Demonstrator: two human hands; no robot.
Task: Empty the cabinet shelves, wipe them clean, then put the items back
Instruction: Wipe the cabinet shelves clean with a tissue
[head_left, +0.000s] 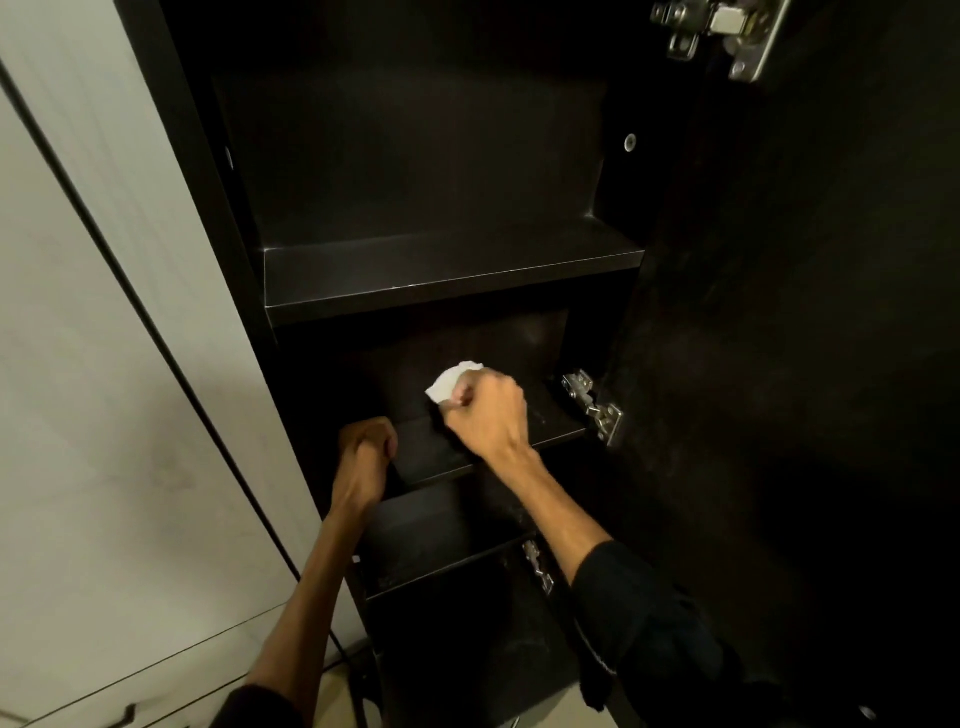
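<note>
A tall dark cabinet stands open with bare shelves. My right hand (488, 410) is closed around a crumpled white cloth (449, 383) and presses it onto the middle shelf (556, 418), toward the back. My left hand (366, 441) is curled over the front left corner of that same shelf, gripping its edge. The upper shelf (441, 270) and the lower shelf (441, 540) hold nothing that I can see. The cabinet's inside is dim.
The dark cabinet door (779, 364) hangs open on the right, held by metal hinges (595, 405). A white cupboard panel (104, 364) stands to the left. A pale floor (332, 696) shows at the bottom, with a dark cable running across it.
</note>
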